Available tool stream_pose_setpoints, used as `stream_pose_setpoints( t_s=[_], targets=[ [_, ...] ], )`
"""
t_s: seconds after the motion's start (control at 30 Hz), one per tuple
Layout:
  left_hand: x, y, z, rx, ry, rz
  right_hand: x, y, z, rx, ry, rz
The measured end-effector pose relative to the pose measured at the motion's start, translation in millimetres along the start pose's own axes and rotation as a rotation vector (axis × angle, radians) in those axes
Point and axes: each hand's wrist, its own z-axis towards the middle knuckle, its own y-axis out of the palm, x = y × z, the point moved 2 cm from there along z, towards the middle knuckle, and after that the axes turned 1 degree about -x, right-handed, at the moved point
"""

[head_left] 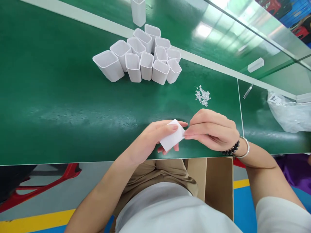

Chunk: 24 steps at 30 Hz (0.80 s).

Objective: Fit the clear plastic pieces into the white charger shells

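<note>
A small white plastic box [172,137] is gripped by my left hand [155,134], thumb on its near face and fingers behind it. At the box's right corner, the fingertips of my right hand [211,131] are pinched together; whatever they may hold is too small to make out. Beyond my right hand lies a loose pile of tiny clear plastic pieces [203,96] on the green table [73,106]. Farther back, a cluster of white open-topped plastic cups [146,66] stands upright, packed close together.
One more white cup [138,14] stands at the back, and a white piece [256,65] lies far right. A pen-like tool [248,91] and a clear plastic bag [289,111] are on the right. Below the table edge is an open cardboard box [218,187].
</note>
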Motion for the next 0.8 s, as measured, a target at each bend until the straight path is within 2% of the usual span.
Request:
stream_pose_setpoints(
  t_s=[0.17,0.4,0.63,0.8],
  targets=[
    [-1.0,-1.0,-0.4,-0.010,-0.002,0.000,-3.7,-4.6,2.6,-0.073,-0.006,-0.077],
    [-1.1,-0.8,-0.4,-0.018,-0.012,-0.010,-3.9,-4.8,3.0,-0.070,-0.035,-0.109],
    [-2.1,-0.3,-2.9,0.078,0.050,0.071,-3.2,-4.3,4.0,-0.113,0.137,0.038],
    [-4.2,-0.2,-5.5,0.144,0.083,0.190,-2.5,-6.7,3.3,-0.227,0.337,0.074]
  ],
)
